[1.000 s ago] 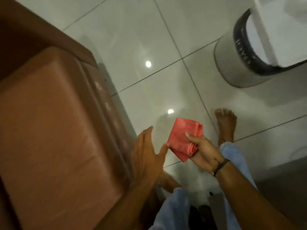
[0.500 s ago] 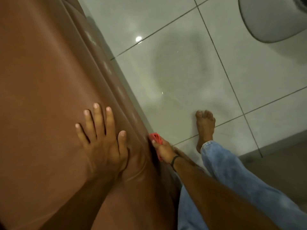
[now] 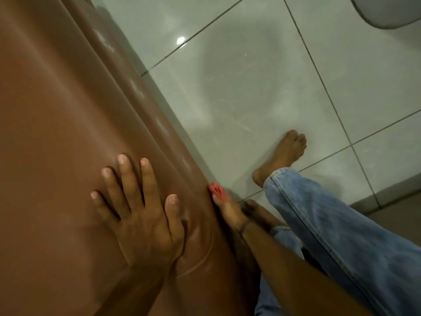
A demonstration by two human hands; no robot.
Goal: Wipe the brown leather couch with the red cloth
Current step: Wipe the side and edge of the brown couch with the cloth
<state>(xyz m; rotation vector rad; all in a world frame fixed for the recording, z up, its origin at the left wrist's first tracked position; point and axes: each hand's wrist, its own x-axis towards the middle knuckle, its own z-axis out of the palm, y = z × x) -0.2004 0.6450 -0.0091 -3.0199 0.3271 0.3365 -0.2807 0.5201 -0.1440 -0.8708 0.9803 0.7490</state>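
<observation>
Two hands are at work on the brown leather couch. The left hand lies flat on top of the seat, palm down, fingers spread and empty, its weight denting the leather so that a curved crease runs just beside the thumb. The right hand is over the couch's front edge, closed around the red cloth, pressing it against the vertical front face; only a small bunched bit of the cloth shows above the thumb, the rest is hidden by the hand. A dark band circles the right wrist.

Outward from the hands, the couch's front face slopes up and away to the left, with pale reflected spots along it. Beside it lies a glossy light tiled floor with dark grout lines and a bright lamp reflection. One bare foot stands on the tiles, under a blue jeans leg. A grey rounded object is cut off at the top right corner. No writing or label can be read anywhere.
</observation>
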